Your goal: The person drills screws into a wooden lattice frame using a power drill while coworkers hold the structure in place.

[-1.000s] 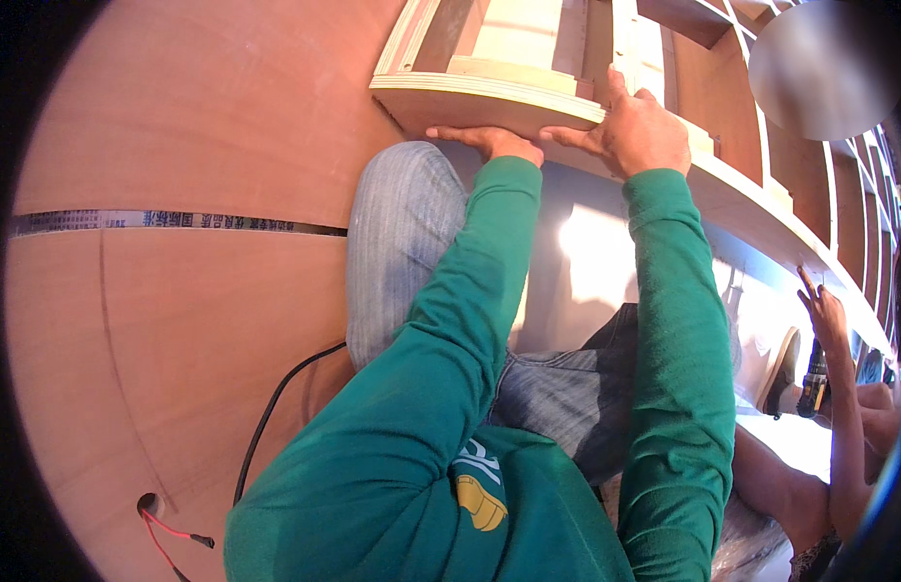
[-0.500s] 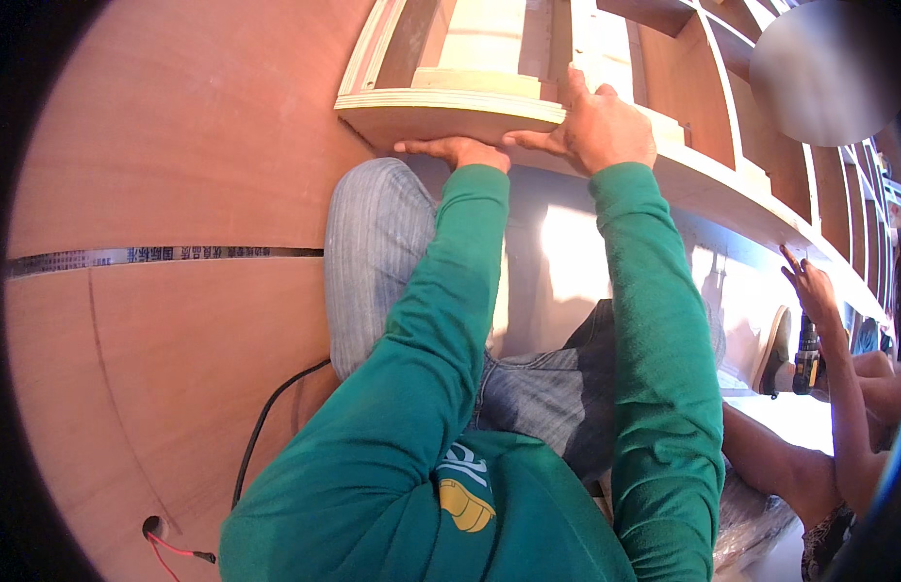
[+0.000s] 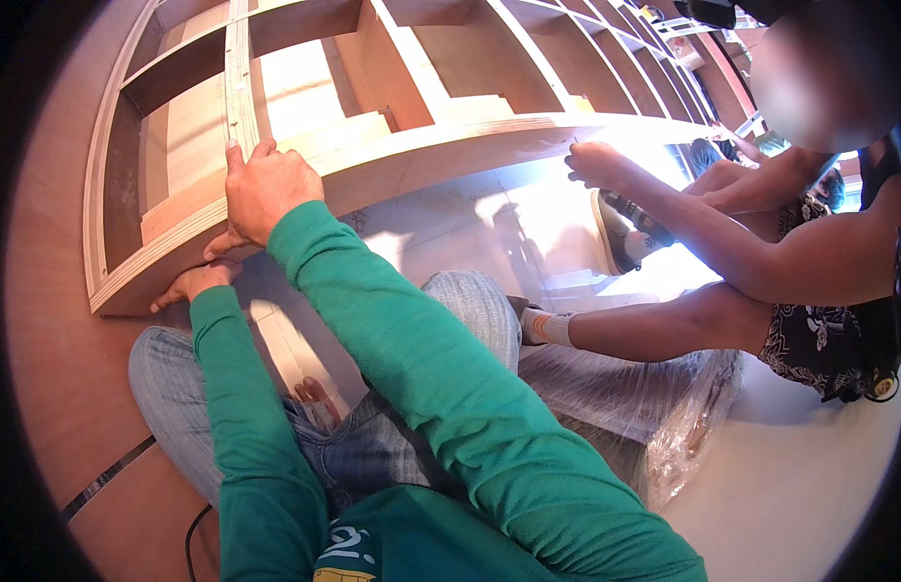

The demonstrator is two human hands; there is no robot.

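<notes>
A long plywood frame point(image 3: 392, 167), divided into open compartments, stretches from the left toward the far right. My right hand point(image 3: 276, 194) grips its near board, fingers over the top edge and thumb on the front face. Just below and to the left, my left hand point(image 3: 206, 279) is against the lower part of the same board near the corner. One digit lies stretched along the face; its other fingers are mostly hidden. Both hands touch the frame close to each other.
A co-worker's hand point(image 3: 598, 165) is at the same board farther right; a dark tool point(image 3: 639, 218) is near their foot. A plastic-wrapped bundle point(image 3: 654, 407) lies right of my knee. A reddish wooden panel point(image 3: 81, 388) with a dark gap is at left.
My view has swung right, so the frame and my hands appear farther left. Both hands stay on the board. The co-worker's fingers, spread before, are now drawn together near the board.
</notes>
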